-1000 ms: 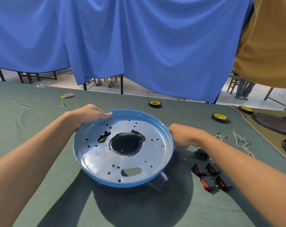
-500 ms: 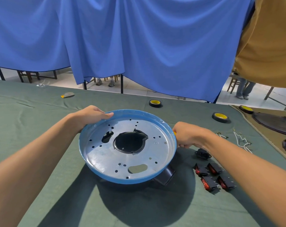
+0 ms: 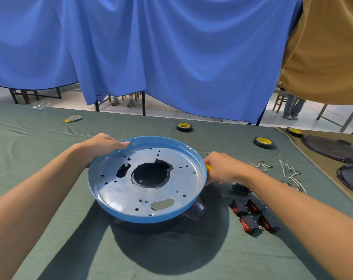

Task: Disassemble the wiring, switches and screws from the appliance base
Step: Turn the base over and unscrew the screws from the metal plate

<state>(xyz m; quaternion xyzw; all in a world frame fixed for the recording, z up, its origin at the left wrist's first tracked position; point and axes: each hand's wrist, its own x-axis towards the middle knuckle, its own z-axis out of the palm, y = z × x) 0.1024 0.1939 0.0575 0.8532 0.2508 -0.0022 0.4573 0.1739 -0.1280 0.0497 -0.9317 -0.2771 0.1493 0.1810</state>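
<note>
Centre frame: round blue-rimmed metal appliance base (image 3: 115, 190), tilted, gripped at rim by left hand (image 3: 103, 145) and right hand (image 3: 220, 168). Lower right, red-and-black rocker switches (image 3: 250, 226) already out. Likely final check; next, flipping to inspect underside.

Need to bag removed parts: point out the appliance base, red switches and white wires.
appliance base (image 3: 119, 199): head view, bare metal floor.
red switches (image 3: 249, 224): head view, nearest switch's body.
white wires (image 3: 292, 174): head view, looped strand.

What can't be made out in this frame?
Head view only.
Appliance base underside: hidden by its own metal plate.
Yellow object: only a tip shows; the right hand covers the rest.
Black part: partly behind the right forearm.
White wires: end fittings too small to tell.
</note>
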